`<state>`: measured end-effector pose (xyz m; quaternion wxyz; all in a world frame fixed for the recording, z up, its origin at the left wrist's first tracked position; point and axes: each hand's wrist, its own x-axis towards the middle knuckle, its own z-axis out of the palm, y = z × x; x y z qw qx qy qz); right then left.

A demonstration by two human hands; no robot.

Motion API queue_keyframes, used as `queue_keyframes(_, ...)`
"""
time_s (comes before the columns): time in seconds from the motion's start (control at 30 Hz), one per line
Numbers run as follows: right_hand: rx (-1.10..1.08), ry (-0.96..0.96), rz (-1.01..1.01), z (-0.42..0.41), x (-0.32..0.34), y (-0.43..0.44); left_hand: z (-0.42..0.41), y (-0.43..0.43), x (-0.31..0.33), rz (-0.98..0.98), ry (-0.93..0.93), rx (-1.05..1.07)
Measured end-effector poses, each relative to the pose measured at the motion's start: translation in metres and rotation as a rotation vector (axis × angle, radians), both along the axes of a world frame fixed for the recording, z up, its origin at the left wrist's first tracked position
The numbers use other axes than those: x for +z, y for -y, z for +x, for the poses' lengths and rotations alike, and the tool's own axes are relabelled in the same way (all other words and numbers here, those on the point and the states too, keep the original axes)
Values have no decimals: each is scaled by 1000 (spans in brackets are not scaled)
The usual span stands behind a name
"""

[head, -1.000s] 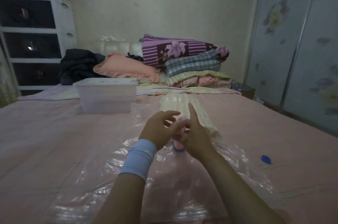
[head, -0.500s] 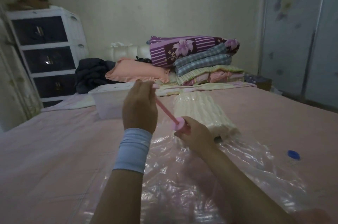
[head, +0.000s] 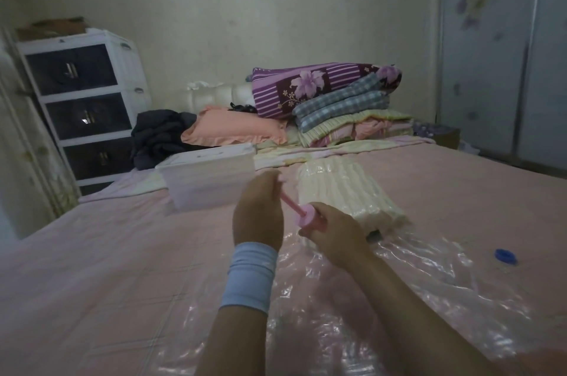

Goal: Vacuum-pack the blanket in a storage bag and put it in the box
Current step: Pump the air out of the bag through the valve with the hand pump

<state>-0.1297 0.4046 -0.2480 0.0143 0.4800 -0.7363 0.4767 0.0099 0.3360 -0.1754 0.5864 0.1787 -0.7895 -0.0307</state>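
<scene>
A clear plastic storage bag point(head: 414, 277) lies flat on the pink bed. Inside its far end sits the cream ribbed blanket point(head: 346, 191), compressed into a block. My right hand point(head: 334, 228) grips the barrel of a pink hand pump point(head: 310, 217) standing on the bag. My left hand point(head: 259, 207), with a light blue wristband, grips the pump's handle; part of the thin pink rod shows between the hands. A white translucent lidded box point(head: 211, 176) stands on the bed just beyond my left hand.
A blue valve cap point(head: 505, 256) lies on the bag at the right. Folded quilts point(head: 331, 99), a pink pillow point(head: 233, 127) and dark clothes point(head: 162, 133) are piled at the head of the bed. A white drawer unit point(head: 82, 99) stands left, wardrobe doors point(head: 503, 53) right.
My left hand pulled the pump handle up from the barrel, then came partway back down, so less rod shows now. The right hand kept holding the barrel. The view shifted left.
</scene>
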Motion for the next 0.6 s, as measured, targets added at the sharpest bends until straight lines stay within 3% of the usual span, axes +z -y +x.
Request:
queue_keyframes(0.1, 19, 34, -1, -2, 1, -2, 11, 1, 18, -55, -284, 57)
queue_keyframes(0.17, 22, 65, -9, -3, 1, -2, 9, 0, 14, -51, -334, 53)
queue_keyframes(0.23, 17, 95, -24, -3, 0, -1, -1, -3, -5, 1, -235, -7)
queue_keyframes(0.33, 27, 119, -35, -7, -2, 1, -17, -10, -32, 251, 135, -101)
queue_keyframes(0.4, 39, 117, -21, -7, -1, 1, -20, -11, -34, 310, 270, -79)
queue_keyframes(0.47, 29, 138, -18, -8, 1, 1, -17, -12, -23, 214, 194, -42)
queue_keyframes(0.6, 26, 213, -22, -14, 3, -1, 0, -11, 16, -12, -217, 39)
